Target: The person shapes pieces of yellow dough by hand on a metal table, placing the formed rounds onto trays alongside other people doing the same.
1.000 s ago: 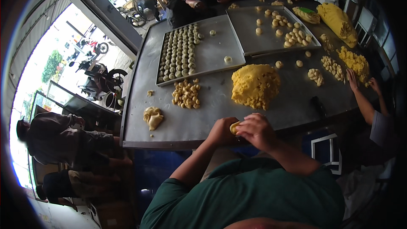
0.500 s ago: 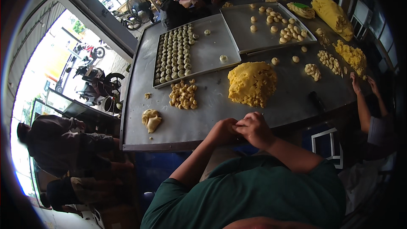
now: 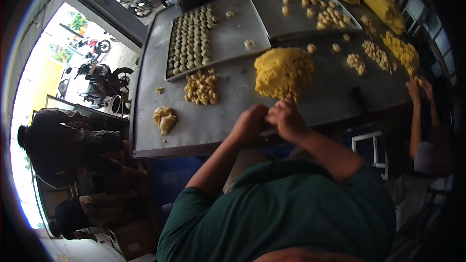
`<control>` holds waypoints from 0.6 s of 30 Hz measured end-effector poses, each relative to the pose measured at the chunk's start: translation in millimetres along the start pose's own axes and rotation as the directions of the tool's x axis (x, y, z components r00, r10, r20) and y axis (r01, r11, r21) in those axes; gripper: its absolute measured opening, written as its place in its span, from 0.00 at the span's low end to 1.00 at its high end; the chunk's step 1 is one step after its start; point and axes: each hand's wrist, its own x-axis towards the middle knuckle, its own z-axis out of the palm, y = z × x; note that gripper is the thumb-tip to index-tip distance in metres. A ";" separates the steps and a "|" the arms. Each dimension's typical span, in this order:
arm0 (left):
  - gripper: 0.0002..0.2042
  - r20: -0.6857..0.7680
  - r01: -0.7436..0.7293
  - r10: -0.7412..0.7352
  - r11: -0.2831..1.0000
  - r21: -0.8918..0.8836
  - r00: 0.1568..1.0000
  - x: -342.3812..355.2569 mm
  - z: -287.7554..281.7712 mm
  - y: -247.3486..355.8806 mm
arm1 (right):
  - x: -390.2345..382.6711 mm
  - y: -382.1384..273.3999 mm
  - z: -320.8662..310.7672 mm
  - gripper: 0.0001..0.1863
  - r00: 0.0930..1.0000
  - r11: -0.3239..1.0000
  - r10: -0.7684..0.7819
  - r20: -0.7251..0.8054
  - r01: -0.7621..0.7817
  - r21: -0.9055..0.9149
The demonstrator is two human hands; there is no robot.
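My left hand and my right hand meet at the table's front edge, fingers curled together. Whatever lies between them is hidden by the fingers and smeared by motion. Just beyond them is a big crumbly mound of yellow filling. To its left lies a heap of small pale dough balls, and nearer the corner a folded lump of dough. Farther off, a metal tray carries tight rows of small round pastries on its left side, with a couple set apart.
A second tray holds scattered round balls. At right are clusters of pale pieces, yellow crumbly filling and a large yellow block. A co-worker's hands touch that filling. A dark object lies near the front edge.
The whole view has tipped, so the table sits higher in the picture. My hands stay together, with the right fingertips now overlapping the mound's lower edge in view. The co-worker's hands at right have drawn together.
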 end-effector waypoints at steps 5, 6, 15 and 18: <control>0.19 -0.132 0.060 -0.067 0.996 -0.058 0.989 5.1 0.6 1.2 | 3.9 -2.0 -8.9 0.12 0.845 0.543 0.475 0.245 -0.500 0.674; 0.20 -0.117 0.106 -0.097 0.992 0.074 0.988 7.7 -0.3 -1.5 | 5.8 -3.8 -11.6 0.11 0.959 0.847 0.272 0.078 -0.277 0.453; 0.19 -0.217 -0.034 0.048 0.997 0.069 0.975 14.5 -0.6 7.3 | 16.9 3.1 -1.5 0.12 0.988 0.956 0.082 -0.130 -0.041 0.291; 0.17 -0.292 -0.105 0.086 0.993 -0.052 0.953 14.9 3.2 8.2 | 21.0 -20.2 -16.1 0.37 0.920 0.871 0.337 -0.199 -0.224 0.437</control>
